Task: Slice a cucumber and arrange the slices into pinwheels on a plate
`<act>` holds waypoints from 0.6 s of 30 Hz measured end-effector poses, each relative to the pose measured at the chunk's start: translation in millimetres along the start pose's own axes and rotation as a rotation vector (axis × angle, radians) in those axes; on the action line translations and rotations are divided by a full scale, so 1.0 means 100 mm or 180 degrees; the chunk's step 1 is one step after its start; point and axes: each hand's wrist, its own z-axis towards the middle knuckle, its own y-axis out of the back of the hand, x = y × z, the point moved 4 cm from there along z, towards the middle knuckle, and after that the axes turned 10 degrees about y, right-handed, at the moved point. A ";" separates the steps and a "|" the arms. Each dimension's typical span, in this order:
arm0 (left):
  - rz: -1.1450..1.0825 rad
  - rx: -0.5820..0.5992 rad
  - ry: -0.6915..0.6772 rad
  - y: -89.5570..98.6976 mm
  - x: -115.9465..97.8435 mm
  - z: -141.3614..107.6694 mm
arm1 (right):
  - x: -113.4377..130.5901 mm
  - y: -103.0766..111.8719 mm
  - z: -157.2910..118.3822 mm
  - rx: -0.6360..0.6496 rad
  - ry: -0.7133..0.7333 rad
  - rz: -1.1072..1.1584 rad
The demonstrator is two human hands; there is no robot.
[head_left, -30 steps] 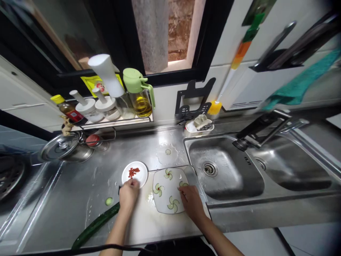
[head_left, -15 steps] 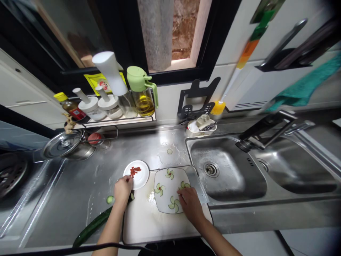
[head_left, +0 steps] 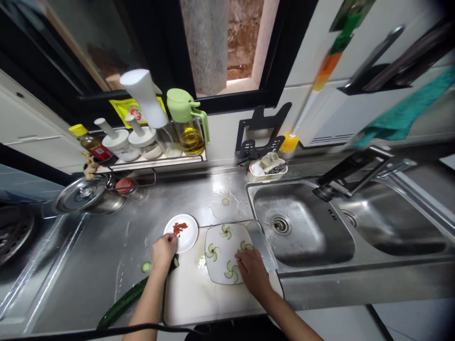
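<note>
My left hand is closed in a pinch at the lower left rim of a small white plate holding red pieces; what its fingertips hold is too small to tell. My right hand hovers over the right side of a squarish white plate, fingers together, their tips partly hidden. Green slices lie on that plate in several pinwheels, such as one at the lower right; some have red centres. Under it is a white cutting board. A cucumber lies beside my left forearm.
A double steel sink with a black faucet is at the right. Seasoning jars and an oil bottle stand on a back rack. A lidded pot sits at the left. A blade lies at the board's right edge.
The view has shifted very slightly. Both hands stay in nearly the same places, and the plates and green slices look unchanged.
</note>
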 end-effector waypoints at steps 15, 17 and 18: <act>-0.0100 -0.0161 -0.0247 0.08 0.05 -0.15 | -0.01 0.03 -0.02 -0.0043 0.0037 0.0027; -0.0246 -0.0195 -0.0315 0.09 0.03 -0.27 | -0.02 0.04 -0.04 -0.0025 0.0032 0.0029; -0.0347 -0.0165 -0.0372 0.08 0.00 -0.35 | -0.02 0.04 -0.05 -0.0018 0.0025 0.0031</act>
